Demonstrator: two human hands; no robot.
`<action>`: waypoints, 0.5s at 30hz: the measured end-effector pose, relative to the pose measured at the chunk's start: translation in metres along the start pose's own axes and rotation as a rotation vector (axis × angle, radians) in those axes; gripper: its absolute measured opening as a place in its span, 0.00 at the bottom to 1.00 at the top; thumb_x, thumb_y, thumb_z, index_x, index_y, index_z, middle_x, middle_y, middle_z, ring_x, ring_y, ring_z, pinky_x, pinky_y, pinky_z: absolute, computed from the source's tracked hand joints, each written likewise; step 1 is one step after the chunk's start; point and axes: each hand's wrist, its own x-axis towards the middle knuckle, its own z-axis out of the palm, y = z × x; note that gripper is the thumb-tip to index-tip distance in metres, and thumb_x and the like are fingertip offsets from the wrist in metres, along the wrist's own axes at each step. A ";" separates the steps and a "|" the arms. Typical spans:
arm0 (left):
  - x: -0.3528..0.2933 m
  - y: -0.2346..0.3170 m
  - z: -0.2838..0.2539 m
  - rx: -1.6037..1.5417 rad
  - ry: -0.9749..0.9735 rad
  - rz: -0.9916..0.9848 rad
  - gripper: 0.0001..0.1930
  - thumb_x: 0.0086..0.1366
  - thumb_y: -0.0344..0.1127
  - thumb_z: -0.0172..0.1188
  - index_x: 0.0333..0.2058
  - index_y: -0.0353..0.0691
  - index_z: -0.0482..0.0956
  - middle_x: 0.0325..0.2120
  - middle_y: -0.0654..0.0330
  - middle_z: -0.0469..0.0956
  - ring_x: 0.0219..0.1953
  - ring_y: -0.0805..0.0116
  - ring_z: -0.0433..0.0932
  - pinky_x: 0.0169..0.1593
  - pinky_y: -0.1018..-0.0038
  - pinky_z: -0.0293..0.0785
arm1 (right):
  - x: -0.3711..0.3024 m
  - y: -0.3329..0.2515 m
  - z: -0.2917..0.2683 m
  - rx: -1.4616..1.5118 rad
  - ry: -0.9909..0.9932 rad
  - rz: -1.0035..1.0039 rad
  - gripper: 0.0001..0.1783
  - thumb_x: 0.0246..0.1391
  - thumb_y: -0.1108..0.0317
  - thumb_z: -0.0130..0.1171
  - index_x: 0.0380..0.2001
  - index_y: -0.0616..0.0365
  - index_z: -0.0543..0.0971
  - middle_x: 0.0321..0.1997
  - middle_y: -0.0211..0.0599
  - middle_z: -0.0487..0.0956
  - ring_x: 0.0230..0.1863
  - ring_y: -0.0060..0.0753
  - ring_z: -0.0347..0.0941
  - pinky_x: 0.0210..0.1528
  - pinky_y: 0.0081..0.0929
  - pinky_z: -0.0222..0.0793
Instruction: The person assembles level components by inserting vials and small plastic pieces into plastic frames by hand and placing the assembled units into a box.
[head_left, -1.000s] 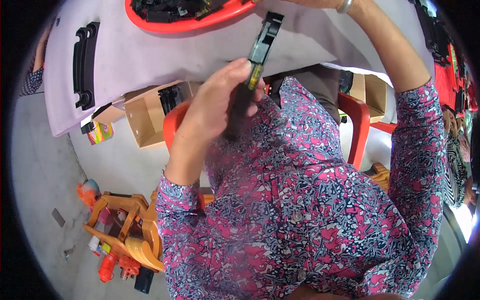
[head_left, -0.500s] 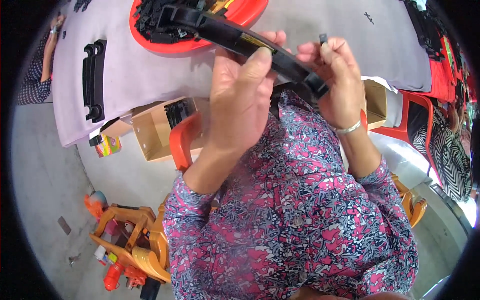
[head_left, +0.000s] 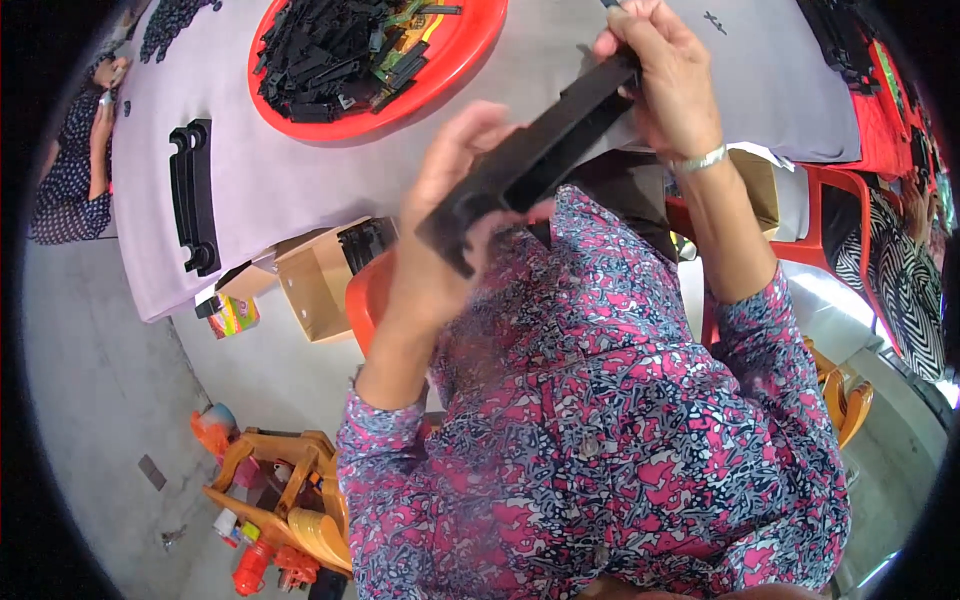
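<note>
A long black plastic bar [head_left: 540,150] with a curved notch at its near end slants up to the right before me. My left hand [head_left: 425,215] is around its near end, slightly smeared by motion, with digits showing above and below it. The bar's far end is in my right hand [head_left: 675,85]. That hand also pinches a small dark piece [head_left: 610,3] between thumb and fingertip, partly cut off by the top edge. A similar black bar [head_left: 195,197] lies on the table to the left.
A red basin [head_left: 440,82] full of small black pieces stands on the cloth-covered table [head_left: 225,75]. Open cardboard boxes [head_left: 312,295] and a red chair [head_left: 372,300] are below its edge. Another person's arm [head_left: 100,150] is at the far left. Wooden furniture [head_left: 265,440] stands lower left.
The bar has turned over and tilted, its left end now low and its right end high. My right hand has moved up with the small piece and grips the bar's end. The basin shows more fully.
</note>
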 end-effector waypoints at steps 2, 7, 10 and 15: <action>0.007 0.011 -0.017 -0.008 0.022 -0.172 0.25 0.72 0.36 0.48 0.63 0.33 0.56 0.51 0.47 0.73 0.49 0.51 0.78 0.43 0.58 0.85 | 0.006 -0.010 0.011 -0.009 0.017 0.012 0.06 0.58 0.69 0.55 0.27 0.55 0.72 0.21 0.29 0.76 0.21 0.17 0.68 0.24 0.19 0.64; 0.029 0.010 -0.039 -0.417 -0.221 -0.420 0.32 0.69 0.45 0.52 0.63 0.31 0.56 0.49 0.48 0.74 0.46 0.53 0.81 0.31 0.67 0.84 | 0.017 0.012 0.011 -0.110 -0.065 -0.124 0.06 0.60 0.68 0.54 0.28 0.54 0.71 0.20 0.24 0.75 0.21 0.15 0.67 0.25 0.15 0.63; 0.036 0.026 -0.023 -0.056 -0.227 -0.469 0.31 0.67 0.40 0.54 0.64 0.32 0.57 0.45 0.53 0.75 0.43 0.61 0.81 0.31 0.73 0.81 | 0.020 0.020 0.012 -0.194 -0.102 -0.133 0.06 0.60 0.70 0.54 0.29 0.55 0.72 0.20 0.25 0.76 0.22 0.15 0.69 0.26 0.15 0.64; 0.032 0.010 -0.014 0.108 -0.221 -0.528 0.24 0.63 0.35 0.57 0.56 0.33 0.65 0.33 0.62 0.71 0.26 0.79 0.69 0.23 0.82 0.65 | 0.028 0.026 0.011 -0.060 -0.147 -0.205 0.03 0.59 0.73 0.54 0.31 0.58 0.74 0.21 0.28 0.76 0.22 0.16 0.70 0.25 0.16 0.67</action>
